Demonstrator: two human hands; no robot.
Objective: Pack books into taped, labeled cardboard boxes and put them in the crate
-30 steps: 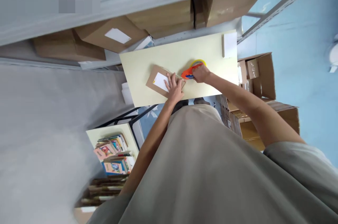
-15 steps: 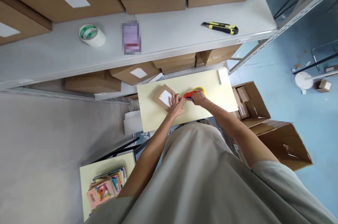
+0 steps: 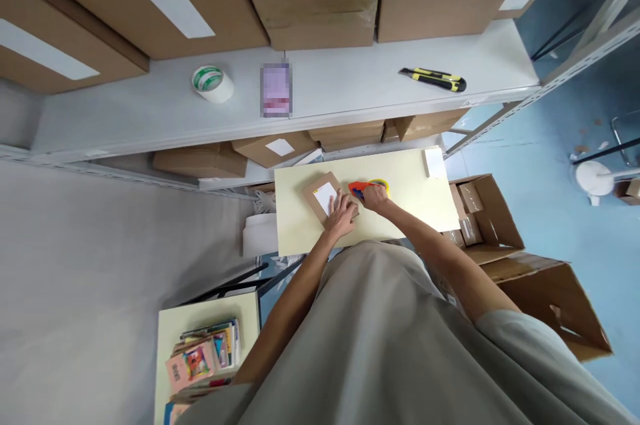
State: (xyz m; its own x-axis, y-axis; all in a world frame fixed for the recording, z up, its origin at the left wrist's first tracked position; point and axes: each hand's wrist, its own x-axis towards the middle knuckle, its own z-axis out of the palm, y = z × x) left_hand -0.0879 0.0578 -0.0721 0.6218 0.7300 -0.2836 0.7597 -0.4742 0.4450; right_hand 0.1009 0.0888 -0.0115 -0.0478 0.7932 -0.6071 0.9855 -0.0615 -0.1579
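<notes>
A small flat cardboard parcel (image 3: 320,198) with a white label lies on a pale yellow table (image 3: 400,211). My left hand (image 3: 343,217) presses flat on the parcel's near right end, fingers spread. My right hand (image 3: 376,197) grips an orange tape dispenser (image 3: 361,187) with a yellow roll, held right against the parcel's right edge. A small white pad (image 3: 433,162) lies at the table's far right corner.
A grey shelf (image 3: 350,98) above the table carries a white tape roll (image 3: 213,83), a yellow-black utility knife (image 3: 434,79) and large cardboard boxes. Open cartons (image 3: 500,225) stand on the blue floor to the right. A low table with stacked books (image 3: 205,358) is at the lower left.
The view has tilted up, bringing the shelf with tape roll and knife into sight. The dispenser in my right hand has drawn closer to the parcel's right edge; my left hand stays on the parcel.
</notes>
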